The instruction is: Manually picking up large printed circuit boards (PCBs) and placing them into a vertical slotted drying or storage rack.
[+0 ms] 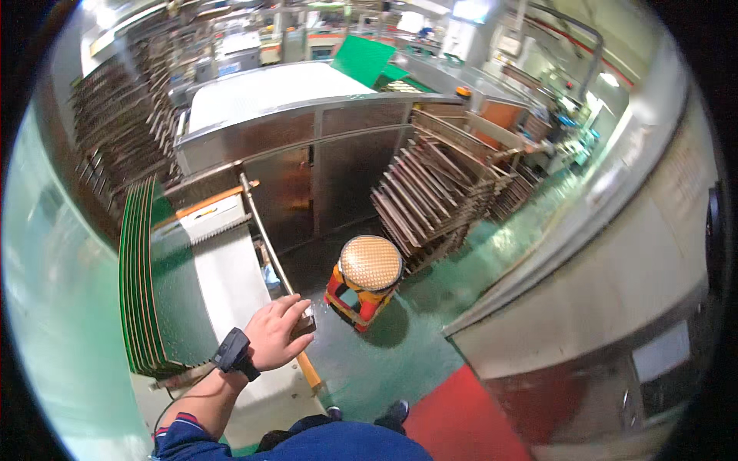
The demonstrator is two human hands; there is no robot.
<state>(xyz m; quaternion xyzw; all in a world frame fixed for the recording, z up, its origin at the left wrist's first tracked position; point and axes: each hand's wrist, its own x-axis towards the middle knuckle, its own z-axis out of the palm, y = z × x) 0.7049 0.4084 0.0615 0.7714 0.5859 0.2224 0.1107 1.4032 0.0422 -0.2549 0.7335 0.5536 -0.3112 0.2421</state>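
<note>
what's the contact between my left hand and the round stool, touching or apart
Apart: the head view shows floor between the left hand and the stool.

1 round stool (370, 263) (red-and-yellow legs) stands on green flooring (423, 361). Beyond it leans a row of panels (423, 192); a red mat (469, 419) lies nearer.

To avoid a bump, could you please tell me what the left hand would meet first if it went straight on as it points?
The left hand would probably meet the stool first, though depth is unclear: the stool seems lower, so the hand might pass above it.
</note>
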